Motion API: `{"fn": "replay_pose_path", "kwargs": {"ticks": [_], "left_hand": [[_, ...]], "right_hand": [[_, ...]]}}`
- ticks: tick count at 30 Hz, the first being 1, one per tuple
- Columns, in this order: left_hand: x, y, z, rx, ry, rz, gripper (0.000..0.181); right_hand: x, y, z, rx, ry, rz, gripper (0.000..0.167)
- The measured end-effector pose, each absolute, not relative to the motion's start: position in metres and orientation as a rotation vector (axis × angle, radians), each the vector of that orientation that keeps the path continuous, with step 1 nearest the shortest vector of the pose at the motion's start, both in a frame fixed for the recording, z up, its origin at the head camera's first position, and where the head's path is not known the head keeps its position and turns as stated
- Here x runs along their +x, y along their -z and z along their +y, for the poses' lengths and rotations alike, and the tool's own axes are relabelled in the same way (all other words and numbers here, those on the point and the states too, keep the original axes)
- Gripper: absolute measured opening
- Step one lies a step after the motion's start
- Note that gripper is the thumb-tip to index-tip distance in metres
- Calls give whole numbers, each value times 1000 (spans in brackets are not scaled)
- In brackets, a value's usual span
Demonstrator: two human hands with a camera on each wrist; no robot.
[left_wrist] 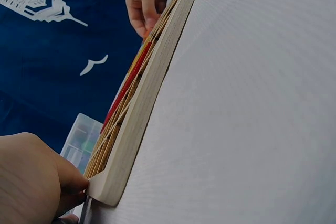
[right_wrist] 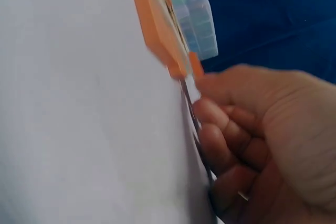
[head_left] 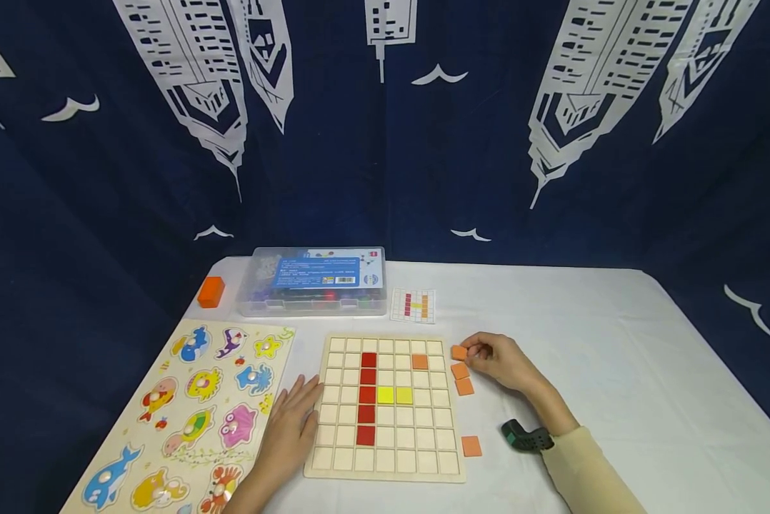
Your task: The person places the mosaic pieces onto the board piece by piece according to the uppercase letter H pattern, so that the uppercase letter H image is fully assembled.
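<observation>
The wooden grid board (head_left: 417, 457) lies flat, with a column of red tiles (head_left: 367, 394), two yellow tiles (head_left: 394, 395) beside it and one orange tile (head_left: 420, 362) in its cells. My right hand (head_left: 503, 363) pinches another orange tile (right_wrist: 196, 65) between thumb and finger, just off the board's upper right edge. Loose orange tiles (head_left: 465, 386) lie along that side, one of them (head_left: 471, 446) lower down. My left hand (head_left: 288, 428) rests against the board's left edge, fingers fairly straight; the left wrist view shows this hand (left_wrist: 37, 177) touching the board's corner (left_wrist: 107, 187).
Behind the board stand a clear plastic case (head_left: 321, 300) and a small pattern card (head_left: 413, 305) with coloured squares. An orange block (head_left: 211, 292) sits at the far left corner. A sea-animal puzzle board (head_left: 198, 410) covers the left side of the white table (head_left: 616, 357).
</observation>
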State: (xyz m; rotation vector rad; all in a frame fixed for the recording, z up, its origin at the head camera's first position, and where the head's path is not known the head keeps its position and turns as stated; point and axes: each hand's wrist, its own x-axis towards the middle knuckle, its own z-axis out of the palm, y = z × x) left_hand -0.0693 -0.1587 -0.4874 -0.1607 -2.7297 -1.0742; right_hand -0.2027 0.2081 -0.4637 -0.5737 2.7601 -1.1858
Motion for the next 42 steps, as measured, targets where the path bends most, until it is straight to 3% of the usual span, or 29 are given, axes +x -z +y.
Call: {"fn": "replay_pose_path", "kwargs": {"ticks": [14,25,42], "left_hand": [[-69,487,-159,-163,1083,-2735,43],[-69,487,-158,-157,1077,-2738,43],[-70,487,-159,-161,1065,-2736,43]], "right_hand": [[-180,428,189,-748,1090,2734,18],[-180,432,153,-865,1066,2530,17],[-179,432,156,-862,1049,2587,18]]}}
